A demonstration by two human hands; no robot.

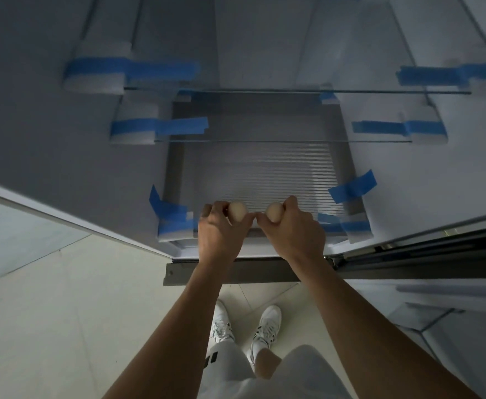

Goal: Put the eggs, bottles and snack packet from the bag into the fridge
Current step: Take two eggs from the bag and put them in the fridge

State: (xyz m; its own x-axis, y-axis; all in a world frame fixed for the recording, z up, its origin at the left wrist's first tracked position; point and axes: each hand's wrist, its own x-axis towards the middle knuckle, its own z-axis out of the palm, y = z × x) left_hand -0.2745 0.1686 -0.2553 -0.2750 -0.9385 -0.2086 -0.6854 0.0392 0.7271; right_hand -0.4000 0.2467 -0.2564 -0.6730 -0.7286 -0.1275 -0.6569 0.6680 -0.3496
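Hands side by side over the front edge of the ribbed grey translucent drawer (253,174), low in the open white fridge (423,182). Left hand (221,228) curls fingers and thumb round a pale beige oval egg (238,212). Right hand (292,226) grips a second pale beige egg (274,213) the same way. Both eggs stick out past the knuckles, toward the fridge back, near each other but apart. Thumb tips sit very close between the eggs; cannot tell if they touch. Both forearms bare, reaching in from the bottom edge.

Above the drawer, two clear glass shelves (264,141), seen edge-on. White foam blocks (95,79) sit at the shelf ends against both side walls, held with blue tape strips (161,69). More blue tape and foam at the drawer's front corners, left and right.

Below the fridge front, pale tiled floor (63,312). White lace-up sneakers (221,323) stand on it, between the forearms. White trousers (264,375) at the bottom edge.
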